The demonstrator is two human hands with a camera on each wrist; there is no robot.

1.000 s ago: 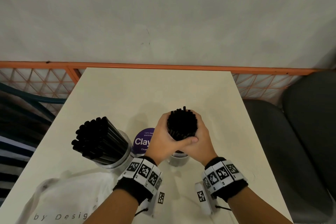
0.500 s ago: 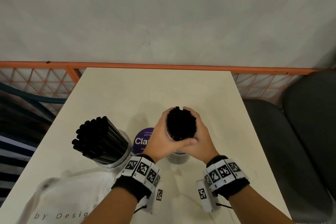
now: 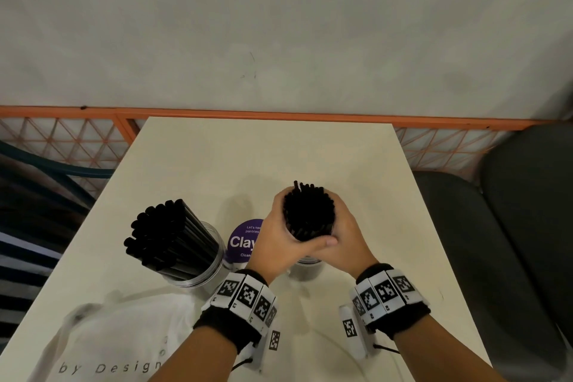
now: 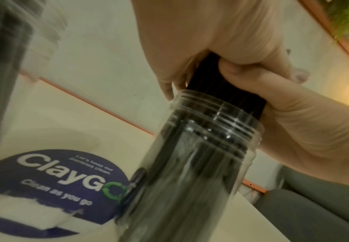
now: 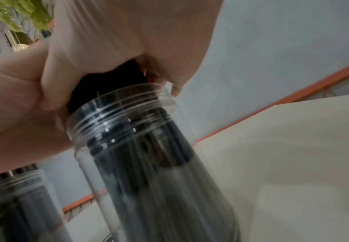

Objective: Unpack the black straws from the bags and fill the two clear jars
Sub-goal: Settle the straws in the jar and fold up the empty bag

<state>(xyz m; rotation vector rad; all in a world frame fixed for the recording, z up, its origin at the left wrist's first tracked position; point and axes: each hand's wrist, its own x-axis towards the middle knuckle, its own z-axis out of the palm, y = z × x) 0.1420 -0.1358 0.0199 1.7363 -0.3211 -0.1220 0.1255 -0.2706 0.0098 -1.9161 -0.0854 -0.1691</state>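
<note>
- The straws [image 3: 309, 214] are plain black, packed tight into one round bundle that stands upright; a few tips at the far side stick up above the rest.
- Left hand [image 3: 280, 242] and right hand [image 3: 345, 240] wrap the bundle from either side, fingers curled round it and thumbs crossing at the near side.
- The bundle's lower part is down inside the right jar [image 4: 192, 163], a clear plastic jar with a threaded neck; the straws show as dark streaks through its wall, blurred in both wrist views.
- The hands grip just above the rim [image 5: 117, 98], little fingers hanging beside it.
- The left jar [image 3: 198, 263] stands just left of the sticker [image 3: 243, 240], already full of straws [image 3: 167, 239] that fan out and lean to the left.
- The purple round sticker lies flat on the table [image 3: 269, 152] between the two jars, touching the right jar's foot in the left wrist view.
- A white bag [image 3: 102, 344] printed "by Design" lies at the near left corner, close to the left jar.
- The far half of the table is bare up to its edge by the orange rail [image 3: 279, 115]; the right edge runs near the right wrist, with a dark seat [image 3: 496, 242] beyond it.
</note>
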